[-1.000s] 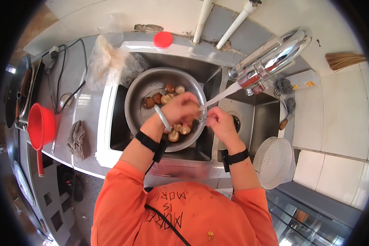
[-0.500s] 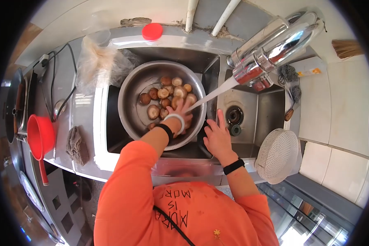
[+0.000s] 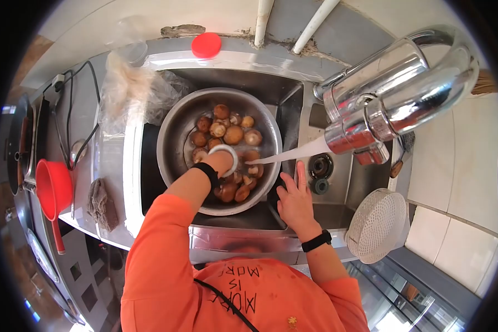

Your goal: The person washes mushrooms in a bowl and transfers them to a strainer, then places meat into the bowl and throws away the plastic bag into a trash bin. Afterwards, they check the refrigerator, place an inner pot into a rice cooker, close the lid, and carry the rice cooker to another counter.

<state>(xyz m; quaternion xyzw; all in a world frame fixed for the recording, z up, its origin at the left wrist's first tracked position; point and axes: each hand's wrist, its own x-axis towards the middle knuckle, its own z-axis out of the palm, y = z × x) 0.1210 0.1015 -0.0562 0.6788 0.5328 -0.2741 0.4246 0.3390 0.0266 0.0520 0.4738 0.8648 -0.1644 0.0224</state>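
A steel bowl (image 3: 166,177) holds water and several brown mushrooms (image 3: 233,134), and it sits in the left sink basin. My left hand (image 3: 221,160), with a white bangle at the wrist, reaches down into the bowl among the mushrooms; its fingers are hidden. A chrome faucet (image 3: 365,124) pours a stream of water (image 3: 299,151) into the bowl's right side. Resting at the sink divider, just right of the bowl, my right hand (image 3: 297,202) has its fingers extended and apart, holding nothing.
On the left counter lie a plastic bag (image 3: 130,91), a grey cloth (image 3: 102,205) and a red dipper (image 3: 53,188). A red lid (image 3: 206,45) sits behind the sink. A white strainer basket (image 3: 377,227) stands by the right basin (image 3: 343,177).
My left hand has moved leftward and deeper into the bowl, and the mushrooms have shifted around it. My right hand stays at the divider. The view has shifted slightly.
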